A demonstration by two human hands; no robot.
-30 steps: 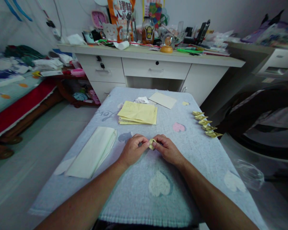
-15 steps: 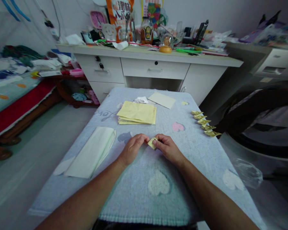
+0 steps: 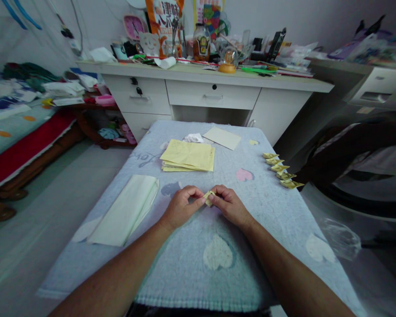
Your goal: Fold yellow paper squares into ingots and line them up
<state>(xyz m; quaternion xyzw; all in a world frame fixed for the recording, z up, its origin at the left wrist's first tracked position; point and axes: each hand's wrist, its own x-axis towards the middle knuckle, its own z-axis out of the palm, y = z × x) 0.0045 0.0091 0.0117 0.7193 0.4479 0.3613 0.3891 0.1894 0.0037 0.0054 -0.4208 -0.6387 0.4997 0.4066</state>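
Plainly enough, through the head camera I had the small folded yellow paper (image 3: 209, 200) in view between the two hands, just above or on the blue cloth (image 3: 181, 273); I couldn't tell whether it touched. My left hand (image 3: 184, 204) was pinched narrow, thumb and forefinger at the paper's left edge. My right hand (image 3: 230, 203) gripped the other side, its thumb lying across the near face and pointing leftward. Because fingertips covered both sides, I couldn't read the paper's long axis or say which way it pointed; the uncovered part sat tilted, with a corner turned down toward me.

Near the cloth's right edge, five folded yellow shapes (image 3: 279, 168) stood in a row going away from me, each with its long axis roughly crosswise and its tips pointing left and right. Beyond my hands lay a yellow paper stack (image 3: 188, 155), wider than deep. To the left, a pale folded sheet (image 3: 125, 211) ran lengthwise from near left to far right.
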